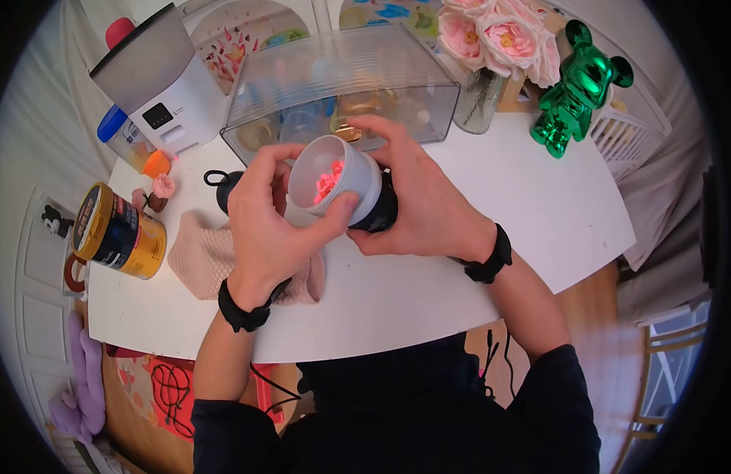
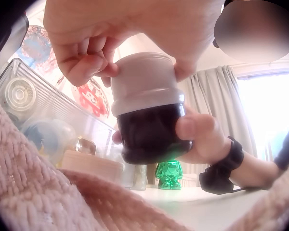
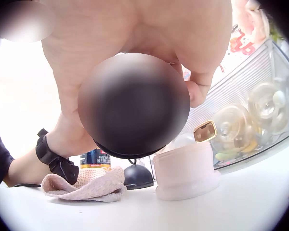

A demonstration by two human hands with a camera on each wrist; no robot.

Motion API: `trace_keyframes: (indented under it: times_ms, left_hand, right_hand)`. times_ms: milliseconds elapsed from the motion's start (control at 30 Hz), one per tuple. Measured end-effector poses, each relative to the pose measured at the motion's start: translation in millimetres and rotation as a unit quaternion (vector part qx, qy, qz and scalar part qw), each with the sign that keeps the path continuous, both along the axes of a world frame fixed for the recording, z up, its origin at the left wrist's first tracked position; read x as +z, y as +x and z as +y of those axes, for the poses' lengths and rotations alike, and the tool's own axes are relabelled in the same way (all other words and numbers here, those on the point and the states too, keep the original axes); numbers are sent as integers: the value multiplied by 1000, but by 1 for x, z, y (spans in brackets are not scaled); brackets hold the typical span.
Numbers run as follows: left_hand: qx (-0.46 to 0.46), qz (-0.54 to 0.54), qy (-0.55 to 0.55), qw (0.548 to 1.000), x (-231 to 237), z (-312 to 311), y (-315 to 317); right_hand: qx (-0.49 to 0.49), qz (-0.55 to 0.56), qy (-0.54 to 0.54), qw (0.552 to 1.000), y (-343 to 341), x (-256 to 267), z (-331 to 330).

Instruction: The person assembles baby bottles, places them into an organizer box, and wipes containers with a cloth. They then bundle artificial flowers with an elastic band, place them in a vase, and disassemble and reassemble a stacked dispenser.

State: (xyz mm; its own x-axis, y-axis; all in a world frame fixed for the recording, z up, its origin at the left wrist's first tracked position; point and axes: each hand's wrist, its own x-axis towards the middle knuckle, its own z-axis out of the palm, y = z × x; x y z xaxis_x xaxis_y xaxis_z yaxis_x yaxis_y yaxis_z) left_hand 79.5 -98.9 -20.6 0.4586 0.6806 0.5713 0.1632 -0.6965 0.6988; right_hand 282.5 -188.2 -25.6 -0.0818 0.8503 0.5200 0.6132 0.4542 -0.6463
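Note:
Both hands hold up a small container tilted over the table, its upper section a whitish translucent cup [image 1: 327, 178] with pink bits [image 1: 329, 182] inside. Its lower section is a glossy black base [image 2: 151, 132]. My left hand [image 1: 274, 209] grips the whitish section, thumb along the near side of the rim. On the other side, my right hand [image 1: 432, 197] holds the black base, fingers and thumb around it. A black domed lid with a loop [image 3: 138, 176] sits on the table behind the left hand. Near it stands a pale round cup [image 3: 185, 171], mostly hidden in the head view.
A pinkish knitted cloth [image 1: 199, 257] lies left of the hands, with a yellow tub [image 1: 120, 233] beyond it. At the back are a white dispenser [image 1: 164, 103], a clear storage box [image 1: 342, 87], a flower vase [image 1: 479, 103] and a green bear figure [image 1: 575, 95].

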Motion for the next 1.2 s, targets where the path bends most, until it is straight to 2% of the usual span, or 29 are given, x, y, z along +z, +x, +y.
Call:
trace_keyframes:
  times_ms: [67, 200, 267, 367, 467, 567, 633, 667, 733, 833, 1067, 1167, 1200]
  left_hand:
    - [-7, -15, -16, 1000, 0, 1, 1]
    - [1, -14, -23, 1000, -2, 7, -3]
    - [9, -11, -18, 1000, -2, 8, -3]
    - [5, -49, -50, 998, 1, 7, -5]
    - [-15, -3, -34, 999, 1, 7, -10]
    - [-13, -58, -58, 997, -3, 10, -7]
    - [-104, -88, -86, 987, -4, 15, -7]
    - [-103, -89, -86, 987, -4, 18, -7]
    - [-143, -58, -25, 988, -5, 22, -9]
    - [-154, -31, -7, 988, -7, 28, -12]
    - [-201, -59, 9, 978, -4, 28, -8]
    - [-190, -61, -6, 980, -2, 22, -7]
    - [-154, -69, -31, 985, -6, 21, -6]
  right_hand:
    - [7, 31, 6, 999, 1, -4, 1]
    - [-5, 19, 12, 1000, 2, -3, 1]
    - [-9, 19, 76, 997, 3, -8, 6]
    - [-19, 10, 117, 993, 4, -8, 6]
    - [-12, 24, 117, 993, 4, -11, 8]
    - [0, 57, 80, 995, 2, -9, 3]
    - [3, 57, 85, 995, 4, -8, 3]
    - [0, 59, 91, 994, 4, -8, 3]
    - [-4, 51, 90, 995, 3, -8, 3]
    - [-6, 38, 87, 995, 2, -7, 2]
    - [7, 19, 88, 996, 4, -8, 4]
    - [1, 0, 126, 992, 4, -7, 5]
    - [1, -1, 126, 992, 4, -7, 5]
